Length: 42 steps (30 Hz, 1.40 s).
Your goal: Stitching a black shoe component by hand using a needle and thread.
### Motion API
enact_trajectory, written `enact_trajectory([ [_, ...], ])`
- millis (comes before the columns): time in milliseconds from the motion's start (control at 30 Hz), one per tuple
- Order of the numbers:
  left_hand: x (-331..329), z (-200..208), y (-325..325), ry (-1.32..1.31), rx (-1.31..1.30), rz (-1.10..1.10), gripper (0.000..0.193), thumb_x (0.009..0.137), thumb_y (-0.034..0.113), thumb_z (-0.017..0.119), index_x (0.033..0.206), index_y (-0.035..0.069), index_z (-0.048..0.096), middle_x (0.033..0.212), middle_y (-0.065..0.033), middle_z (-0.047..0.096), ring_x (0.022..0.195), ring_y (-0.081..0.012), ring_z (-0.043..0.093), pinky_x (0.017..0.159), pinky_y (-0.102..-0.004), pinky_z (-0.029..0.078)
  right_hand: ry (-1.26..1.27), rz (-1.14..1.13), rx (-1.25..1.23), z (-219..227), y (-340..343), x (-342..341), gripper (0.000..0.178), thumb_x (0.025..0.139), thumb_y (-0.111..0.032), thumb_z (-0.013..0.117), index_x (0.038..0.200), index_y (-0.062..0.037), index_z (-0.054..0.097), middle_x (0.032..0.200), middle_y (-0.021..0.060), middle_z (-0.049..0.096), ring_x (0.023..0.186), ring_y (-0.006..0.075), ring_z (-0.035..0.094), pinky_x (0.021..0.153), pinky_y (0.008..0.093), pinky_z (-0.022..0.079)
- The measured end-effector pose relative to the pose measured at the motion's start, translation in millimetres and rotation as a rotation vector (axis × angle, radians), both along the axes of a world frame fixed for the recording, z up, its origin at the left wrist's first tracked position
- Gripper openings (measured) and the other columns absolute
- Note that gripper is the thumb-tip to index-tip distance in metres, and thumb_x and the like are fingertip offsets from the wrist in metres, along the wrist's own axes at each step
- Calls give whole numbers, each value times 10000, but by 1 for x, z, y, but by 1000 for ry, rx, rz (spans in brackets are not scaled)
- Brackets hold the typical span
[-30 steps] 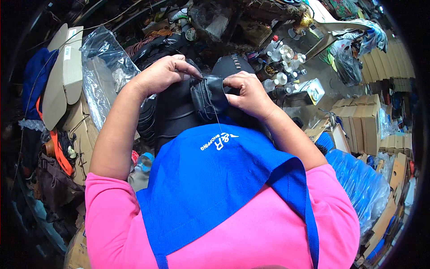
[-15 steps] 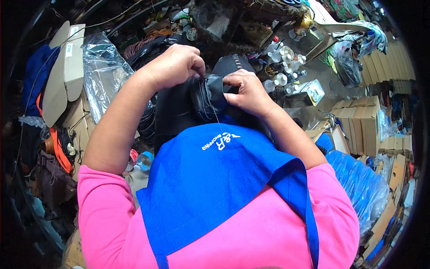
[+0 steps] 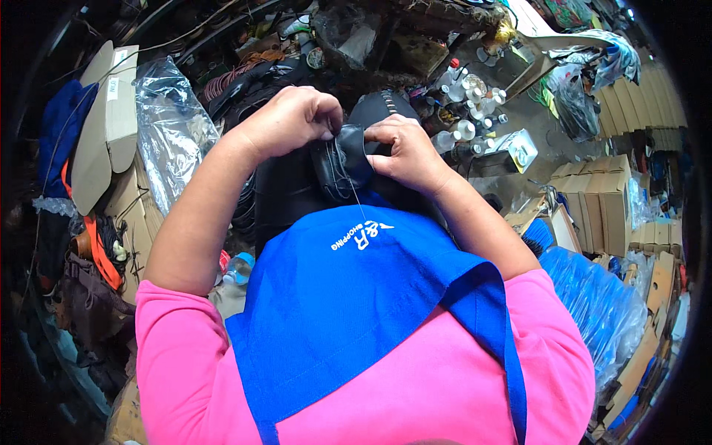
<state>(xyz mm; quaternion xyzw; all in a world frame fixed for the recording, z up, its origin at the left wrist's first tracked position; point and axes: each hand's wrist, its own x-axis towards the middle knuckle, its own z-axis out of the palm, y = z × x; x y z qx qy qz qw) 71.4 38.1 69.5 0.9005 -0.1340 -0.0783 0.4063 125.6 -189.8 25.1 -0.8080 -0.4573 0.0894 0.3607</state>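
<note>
A black leather shoe (image 3: 354, 165) rests over my lap, its opening toward my right hand. Thin thread (image 3: 357, 194) runs along its top and down toward my blue apron (image 3: 371, 289). My left hand (image 3: 298, 120) is closed in a pinch just above the shoe's left edge, where strands of thread lead up to the fingertips. Whether a needle is between them is too small to tell. My right hand (image 3: 409, 154) grips the shoe's right edge between thumb and fingers. The shoe's underside is hidden.
Several small white bottles (image 3: 471, 104) stand ahead to the right. Cardboard boxes (image 3: 593, 200) and blue plastic-wrapped goods (image 3: 593, 300) lie on the right. At left are a clear plastic bag (image 3: 174, 126), cardboard sheets (image 3: 119, 111) and a dark bag (image 3: 93, 285).
My left hand has shifted slightly down and right, its fingertips now closer to the shoe's edge. My right hand still holds the shoe in nearly the same place.
</note>
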Motion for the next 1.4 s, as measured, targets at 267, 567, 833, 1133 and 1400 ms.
enact_trajectory([
  [267,-10,-15,3,187,-238,149,321,690,25,740,1001,24,659,961,-76,660,899,-144,622,806,-294,501,-83,-97,-111,8,9,-6,136,732,-207,659,775,-79,682,765,85,664,841,268,609,803,400,430],
  [567,-66,-11,-35,-509,184,-83,335,578,130,787,895,174,688,1239,-72,528,1188,-298,473,979,-441,369,-670,6,-242,21,5,-12,128,735,-236,642,667,-133,609,723,22,618,796,203,582,811,374,401],
  [833,-55,-15,-25,-114,-696,297,77,855,35,632,917,44,586,947,-69,651,954,-188,616,909,-328,447,-609,75,-210,19,0,-7,113,710,-209,651,664,-121,598,740,28,610,804,218,571,803,370,408],
  [1133,-23,-60,-28,65,-1305,482,95,987,163,454,1003,70,462,1099,-224,627,993,-275,619,931,-393,457,-232,51,-108,4,1,-10,92,723,-163,644,714,-72,635,774,78,630,824,271,592,769,388,438],
  [1400,-9,-68,-54,-50,-1076,695,128,996,186,444,987,58,450,858,-115,639,784,-161,581,783,-298,470,167,-125,-31,-3,8,-14,87,738,-114,642,794,-50,624,830,146,641,848,348,601,784,415,468],
])
